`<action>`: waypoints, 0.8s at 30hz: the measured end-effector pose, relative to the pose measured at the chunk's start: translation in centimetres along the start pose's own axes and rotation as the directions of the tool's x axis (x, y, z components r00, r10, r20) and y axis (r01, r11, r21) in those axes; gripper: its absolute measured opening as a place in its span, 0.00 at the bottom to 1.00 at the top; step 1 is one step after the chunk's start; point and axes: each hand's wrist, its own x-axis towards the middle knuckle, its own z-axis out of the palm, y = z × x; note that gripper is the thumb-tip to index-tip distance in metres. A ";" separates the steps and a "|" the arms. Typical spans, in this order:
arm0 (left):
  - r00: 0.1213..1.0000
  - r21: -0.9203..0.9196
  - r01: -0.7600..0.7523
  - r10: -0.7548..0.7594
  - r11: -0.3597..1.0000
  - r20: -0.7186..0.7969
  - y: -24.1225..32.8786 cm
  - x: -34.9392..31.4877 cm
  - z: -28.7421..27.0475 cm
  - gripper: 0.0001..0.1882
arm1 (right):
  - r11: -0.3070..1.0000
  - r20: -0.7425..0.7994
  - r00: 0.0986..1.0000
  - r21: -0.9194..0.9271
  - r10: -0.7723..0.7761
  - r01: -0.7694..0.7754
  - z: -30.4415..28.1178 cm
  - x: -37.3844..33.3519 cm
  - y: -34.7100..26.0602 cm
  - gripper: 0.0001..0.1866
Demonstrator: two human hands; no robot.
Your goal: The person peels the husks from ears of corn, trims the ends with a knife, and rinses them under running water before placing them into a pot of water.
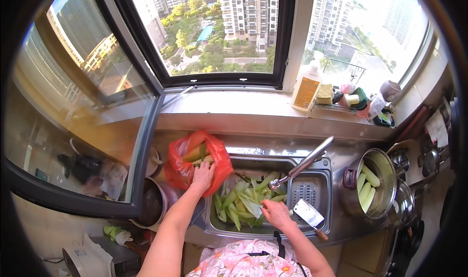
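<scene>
My left hand (202,175) reaches over the mouth of a red plastic bag (222,167), fingers spread on the unhusked ears of corn (195,152) inside. Its fingertips rest against a pale green husk. Over the front of the sink, the fingers of my right hand (277,213) are curled around the end of a pale corn husk (251,205). Beneath it, a heap of loose green husks (234,206) lies in the large basin. A cleaver (308,213) with a wooden handle lies across the small basin's front corner, just right of that hand.
A metal faucet (307,164) slants over the sink (209,223). To the right, a steel pot (388,182) holds several peeled ears of corn (369,175). An open window sash (146,165) juts in at left. Bottles and sponges (324,94) line the sill.
</scene>
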 end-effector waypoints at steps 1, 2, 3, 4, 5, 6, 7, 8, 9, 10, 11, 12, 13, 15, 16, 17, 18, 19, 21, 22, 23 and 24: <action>0.998 -0.022 0.058 -0.058 0.998 0.033 0.5 -0.3 0.1 0.29 | 1.000 0.003 1.000 -0.014 -0.010 0.010 0.2 -0.1 0.0 0.11; 0.991 -0.042 0.117 -0.114 0.992 0.067 0.8 -0.3 0.2 0.32 | 0.999 0.007 1.000 -0.029 -0.018 0.019 0.4 -0.1 -0.1 0.12; 0.988 -0.035 0.134 -0.131 0.990 0.081 0.8 -0.2 0.3 0.32 | 0.999 0.013 1.000 -0.030 -0.016 0.016 0.4 -0.1 -0.2 0.12; 0.985 -0.029 0.151 -0.148 0.988 0.094 0.8 0.1 0.4 0.32 | 0.999 0.019 1.000 -0.031 -0.014 0.014 0.3 0.1 -0.4 0.12; 0.980 -0.023 0.168 -0.165 0.986 0.108 0.9 0.4 0.6 0.32 | 0.999 0.026 1.000 -0.032 -0.011 0.012 0.2 0.1 -0.4 0.12; 0.980 -0.005 0.167 -0.165 0.986 0.115 0.8 0.7 0.6 0.30 | 0.999 0.026 1.000 -0.030 -0.010 0.010 0.2 0.3 -0.4 0.12; 0.986 0.030 0.147 -0.149 0.989 0.076 0.8 0.7 1.2 0.29 | 1.000 0.026 1.000 -0.029 -0.009 0.009 0.2 0.4 -0.3 0.12; 0.991 0.065 0.129 -0.132 0.989 0.038 0.9 0.6 2.3 0.27 | 1.000 0.027 1.000 -0.027 -0.008 0.009 0.2 0.4 -0.3 0.13; 0.994 0.098 0.109 -0.109 0.989 -0.002 1.0 0.8 2.3 0.25 | 1.000 0.023 1.000 -0.026 -0.016 0.016 0.1 0.5 -0.4 0.13; 0.994 0.097 0.105 -0.107 0.990 0.015 1.0 1.0 2.3 0.23 | 0.999 0.019 1.000 -0.026 -0.024 0.024 0.1 0.7 -0.6 0.13; 0.994 0.095 0.102 -0.105 0.990 0.032 0.9 1.1 2.4 0.21 | 0.999 0.015 0.999 -0.026 -0.033 0.033 0.0 0.8 -0.8 0.13; 0.993 0.093 0.101 -0.106 0.991 0.051 1.0 1.1 2.1 0.20 | 0.999 -0.001 0.999 -0.026 -0.045 0.045 -0.1 0.9 -0.9 0.13; 0.990 0.050 0.124 -0.127 0.991 0.056 1.0 1.1 1.7 0.18 | 0.998 -0.016 0.998 -0.025 -0.059 0.058 -0.2 1.1 -1.2 0.13; 0.983 -0.028 0.174 -0.171 0.984 0.071 0.7 0.6 0.9 0.16 | 0.997 -0.019 0.997 -0.015 -0.077 0.077 -0.1 1.5 -1.6 0.13; 0.983 -0.033 0.178 -0.176 0.983 0.056 0.5 0.2 0.6 0.16 | 0.997 -0.007 0.997 -0.004 -0.083 0.083 0.1 2.0 -1.7 0.13; 0.983 -0.038 0.183 -0.182 0.982 0.041 0.3 -0.1 0.2 0.16 | 0.996 0.006 0.996 0.007 -0.089 0.089 0.4 2.5 -1.8 0.13; 0.982 -0.048 0.189 -0.188 0.981 0.024 0.3 -0.2 0.1 0.15 | 0.995 0.000 0.996 0.018 -0.095 0.095 0.6 3.0 -2.1 0.14; 0.987 -0.025 0.160 -0.161 0.987 -0.024 0.4 -0.3 0.2 0.14 | 0.994 -0.007 0.995 0.029 -0.101 0.101 1.0 3.6 -2.6 0.15; 0.988 0.022 0.102 -0.099 0.994 -0.119 0.9 -0.2 0.7 0.12 | 0.993 -0.005 0.996 0.068 -0.094 0.095 1.8 4.7 -3.5 0.16; 0.988 0.102 0.072 -0.057 0.992 -0.147 1.1 -0.2 0.8 0.12 | 0.992 0.004 0.997 0.096 -0.082 0.081 2.1 5.2 -3.9 0.17; 0.985 0.183 0.043 -0.011 0.982 -0.171 1.4 0.0 0.9 0.13 | 0.990 0.012 0.998 0.124 -0.068 0.066 2.4 5.6 -4.2 0.17; 0.982 0.258 0.013 0.036 0.966 -0.186 1.8 -0.1 0.8 0.13 | 0.991 0.006 0.997 0.107 -0.081 0.080 2.8 5.8 -4.2 0.18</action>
